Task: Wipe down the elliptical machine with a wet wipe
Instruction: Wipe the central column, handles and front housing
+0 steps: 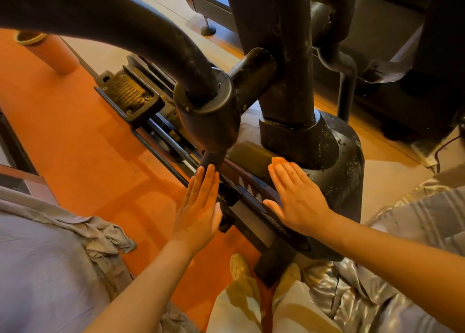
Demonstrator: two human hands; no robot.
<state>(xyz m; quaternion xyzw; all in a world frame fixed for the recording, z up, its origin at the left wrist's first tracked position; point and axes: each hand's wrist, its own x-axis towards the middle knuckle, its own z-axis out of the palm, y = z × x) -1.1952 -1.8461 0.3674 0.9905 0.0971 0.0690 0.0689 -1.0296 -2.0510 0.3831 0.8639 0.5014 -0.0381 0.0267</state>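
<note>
The black elliptical machine (284, 86) fills the middle of the head view, dusty and speckled, with a thick curved arm (120, 23) and a rounded housing (344, 171). My left hand (201, 207) is stretched out flat with straight fingers, its tips near the lower end of the arm's pivot joint. My right hand (297, 196) is also flat and open, over the dark side cover of the housing. Neither hand holds anything. No wet wipe is in view.
A ribbed pedal (128, 93) sits on its rail to the left above the orange floor (75, 136). Grey bedding (50, 257) lies at the lower left, shiny fabric (377, 295) at the lower right. My feet (239, 264) stand below the machine. Another dark machine (392, 56) is behind.
</note>
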